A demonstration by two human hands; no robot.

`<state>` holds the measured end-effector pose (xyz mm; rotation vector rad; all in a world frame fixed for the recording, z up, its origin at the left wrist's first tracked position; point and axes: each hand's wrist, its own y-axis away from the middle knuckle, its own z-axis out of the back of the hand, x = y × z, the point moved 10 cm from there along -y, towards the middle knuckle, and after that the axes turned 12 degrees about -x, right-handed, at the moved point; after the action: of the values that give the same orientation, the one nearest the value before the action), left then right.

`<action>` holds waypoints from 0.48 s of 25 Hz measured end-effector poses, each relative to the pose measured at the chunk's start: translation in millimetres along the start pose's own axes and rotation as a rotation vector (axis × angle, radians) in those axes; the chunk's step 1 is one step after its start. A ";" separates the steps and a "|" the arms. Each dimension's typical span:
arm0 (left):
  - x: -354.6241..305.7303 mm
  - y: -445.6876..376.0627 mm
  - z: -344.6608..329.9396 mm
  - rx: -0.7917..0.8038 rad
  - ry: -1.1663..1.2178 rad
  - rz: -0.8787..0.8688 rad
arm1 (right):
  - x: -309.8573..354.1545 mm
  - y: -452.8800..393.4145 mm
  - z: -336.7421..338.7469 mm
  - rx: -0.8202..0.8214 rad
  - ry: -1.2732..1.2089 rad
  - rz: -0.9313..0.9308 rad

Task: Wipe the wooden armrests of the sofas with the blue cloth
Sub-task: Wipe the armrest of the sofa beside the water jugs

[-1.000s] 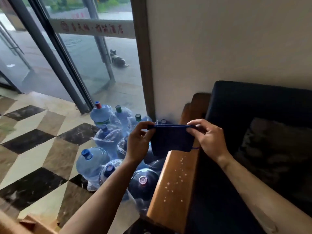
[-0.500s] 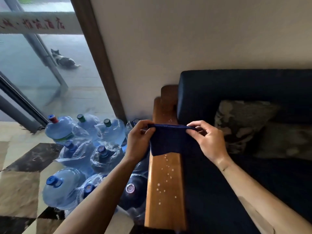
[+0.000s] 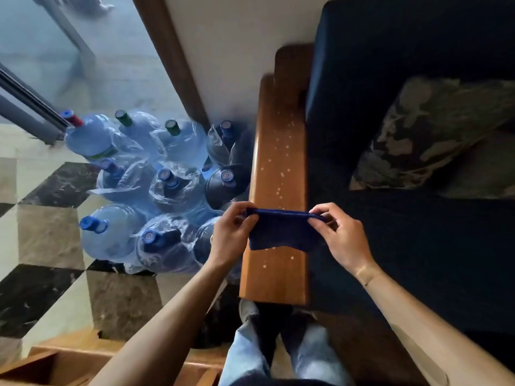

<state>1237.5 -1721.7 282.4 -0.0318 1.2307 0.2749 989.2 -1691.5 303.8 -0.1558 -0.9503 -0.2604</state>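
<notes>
Our hands have drawn back along the wooden armrest (image 3: 278,151); left hand (image 3: 232,232) and right hand (image 3: 341,236) each pinch the blue cloth (image 3: 282,229), grip closed on its top corners.

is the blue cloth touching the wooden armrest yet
Cannot tell. In the head view both hands pinch the blue cloth taut over the wooden armrest, hiding any gap.

Left of the left hand (image 3: 232,234), water jugs (image 3: 156,185) (plastic-wrapped) crowd the checkered marble floor (image 3: 55,274) below a pale wall (image 3: 237,51).
</notes>
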 end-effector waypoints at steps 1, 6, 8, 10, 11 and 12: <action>24.0 12.6 -0.4 -0.001 -0.003 0.048 | -15.4 12.9 -10.7 0.037 0.011 -0.023; 136.8 68.8 -9.1 0.040 -0.058 0.278 | -98.7 72.4 -66.4 0.222 0.063 -0.194; 161.1 70.4 -15.2 0.076 -0.078 0.319 | -116.7 81.0 -80.7 0.264 0.078 -0.230; 186.0 58.0 -26.0 0.073 -0.115 0.322 | -134.5 69.9 -95.6 0.240 0.106 -0.225; 193.5 49.9 -29.6 0.051 -0.140 0.302 | -141.6 62.6 -102.3 0.220 0.118 -0.223; 197.7 42.3 -33.3 0.023 -0.173 0.266 | -147.8 55.1 -109.8 0.204 0.136 -0.215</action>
<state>1257.4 -1648.8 92.0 0.1734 1.0650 0.4846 1009.0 -1643.3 118.9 0.1510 -0.8527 -0.3656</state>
